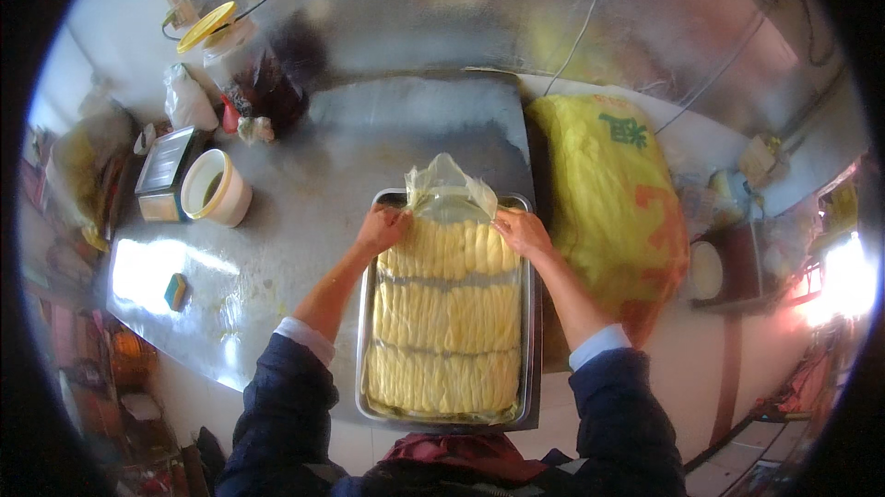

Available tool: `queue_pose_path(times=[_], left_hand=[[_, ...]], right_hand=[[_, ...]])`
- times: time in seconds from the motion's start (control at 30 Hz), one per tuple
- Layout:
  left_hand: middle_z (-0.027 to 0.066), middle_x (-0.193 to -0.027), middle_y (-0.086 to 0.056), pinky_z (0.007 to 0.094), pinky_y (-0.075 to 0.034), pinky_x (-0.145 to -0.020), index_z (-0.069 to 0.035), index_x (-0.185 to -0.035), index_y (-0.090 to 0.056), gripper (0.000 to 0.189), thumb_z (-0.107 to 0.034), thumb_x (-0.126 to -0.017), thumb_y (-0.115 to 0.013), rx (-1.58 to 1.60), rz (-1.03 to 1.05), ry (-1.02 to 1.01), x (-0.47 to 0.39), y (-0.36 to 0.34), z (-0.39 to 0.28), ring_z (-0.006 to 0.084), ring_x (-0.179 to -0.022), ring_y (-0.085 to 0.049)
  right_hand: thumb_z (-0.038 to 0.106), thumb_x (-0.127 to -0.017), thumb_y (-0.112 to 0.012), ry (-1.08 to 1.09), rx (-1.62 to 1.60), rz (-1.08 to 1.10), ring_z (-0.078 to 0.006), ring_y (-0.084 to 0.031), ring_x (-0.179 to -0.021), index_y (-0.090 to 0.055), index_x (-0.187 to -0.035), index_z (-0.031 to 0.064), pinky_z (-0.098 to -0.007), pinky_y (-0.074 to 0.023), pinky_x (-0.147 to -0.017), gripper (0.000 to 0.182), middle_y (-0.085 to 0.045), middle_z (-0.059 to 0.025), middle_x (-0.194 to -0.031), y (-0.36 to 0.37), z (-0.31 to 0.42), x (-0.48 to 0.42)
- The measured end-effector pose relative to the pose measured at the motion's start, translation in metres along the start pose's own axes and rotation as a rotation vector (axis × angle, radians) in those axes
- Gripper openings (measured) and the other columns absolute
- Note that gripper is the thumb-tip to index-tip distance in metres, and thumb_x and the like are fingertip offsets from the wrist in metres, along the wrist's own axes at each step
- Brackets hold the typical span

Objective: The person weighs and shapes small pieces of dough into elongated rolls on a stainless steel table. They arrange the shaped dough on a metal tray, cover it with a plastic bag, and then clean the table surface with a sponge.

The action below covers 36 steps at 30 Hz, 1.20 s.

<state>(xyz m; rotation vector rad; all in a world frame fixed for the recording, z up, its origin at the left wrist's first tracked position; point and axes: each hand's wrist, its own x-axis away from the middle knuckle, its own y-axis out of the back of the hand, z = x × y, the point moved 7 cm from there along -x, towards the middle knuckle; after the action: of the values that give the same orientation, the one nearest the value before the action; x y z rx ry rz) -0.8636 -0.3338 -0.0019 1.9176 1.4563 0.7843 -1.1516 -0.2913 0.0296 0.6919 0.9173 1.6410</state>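
A rectangular metal tray (363,331) lies on the steel worktop before me. Three rows of pale yellow dough strips (446,317) fill it, packed side by side. Clear plastic film (448,182) bunches up at the tray's far end and seems to stretch over the dough. My left hand (386,227) grips the film near the far left corner. On the opposite side, my right hand (523,229) pinches the film's right edge between thumb and fingers. Both hands are above the far row of dough.
A white tub (218,189) with liquid stands left, beside a scale (164,168). Behind are a large jar of dark contents (259,78) and a white plastic bag (188,99). A sponge (175,291) lies at the worktop's (297,206) left. A full yellow sack (608,193) sits right of the tray.
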Motion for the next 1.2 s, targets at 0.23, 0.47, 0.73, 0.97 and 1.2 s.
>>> queue_pose_path(times=[0.23,0.47,0.73,0.97,1.2], left_hand=[[0.0122,-0.121,-0.052,0.0465,-0.033,-0.096,-0.012,-0.102,-0.065,0.039,-0.042,-0.086,-0.047,-0.532,-0.341,-0.059,0.018,0.023,-0.037,0.0298,-0.116,-0.042],[0.0060,-0.130,-0.048,0.0546,-0.028,-0.100,-0.022,-0.120,-0.057,0.044,-0.047,-0.090,-0.037,-0.398,0.210,-0.256,0.013,-0.036,-0.077,0.0322,-0.123,-0.039],[0.0124,-0.119,-0.050,0.0500,-0.034,-0.094,-0.015,-0.113,-0.060,0.047,-0.049,-0.089,-0.038,-0.296,-0.150,-0.250,0.001,-0.012,-0.054,0.0320,-0.115,-0.043],[0.0155,-0.119,-0.047,0.0452,-0.032,-0.095,-0.005,-0.115,-0.053,0.053,-0.049,-0.087,-0.043,-0.459,-0.005,-0.136,0.013,-0.020,-0.049,0.0310,-0.113,-0.043],[0.0177,-0.145,-0.024,0.0506,-0.021,-0.107,-0.009,-0.135,-0.038,0.058,-0.045,-0.090,-0.042,-0.430,-0.118,-0.465,0.093,-0.011,-0.061,0.0315,-0.136,-0.020]], right_hand=[[0.031,-0.086,-0.057,-0.161,0.342,-0.081,-0.0261,-0.055,-0.096,-0.070,-0.085,0.0086,-0.0427,-0.0408,-0.087,0.026,-0.065,-0.0075,-0.093,0.008,-0.001,-0.008],[0.041,-0.092,-0.046,0.121,0.147,0.143,-0.0272,-0.047,-0.114,-0.062,-0.113,0.0176,-0.0458,-0.0397,-0.092,0.035,-0.053,-0.0063,-0.122,-0.031,0.028,-0.012],[0.040,-0.093,-0.041,-0.008,0.162,0.098,-0.0339,-0.052,-0.104,-0.062,-0.105,0.0089,-0.0412,-0.0411,-0.088,0.040,-0.060,-0.0123,-0.104,-0.004,0.023,-0.022],[0.035,-0.092,-0.041,-0.184,0.058,0.085,-0.0360,-0.053,-0.098,-0.060,-0.100,0.0022,-0.0422,-0.0405,-0.088,0.038,-0.057,-0.0180,-0.103,-0.014,-0.004,-0.013],[0.028,-0.091,-0.044,-0.027,0.143,-0.003,-0.0366,-0.043,-0.119,-0.052,-0.121,-0.0002,-0.0420,-0.0322,-0.102,0.042,-0.051,-0.0213,-0.124,-0.017,0.038,0.023]])
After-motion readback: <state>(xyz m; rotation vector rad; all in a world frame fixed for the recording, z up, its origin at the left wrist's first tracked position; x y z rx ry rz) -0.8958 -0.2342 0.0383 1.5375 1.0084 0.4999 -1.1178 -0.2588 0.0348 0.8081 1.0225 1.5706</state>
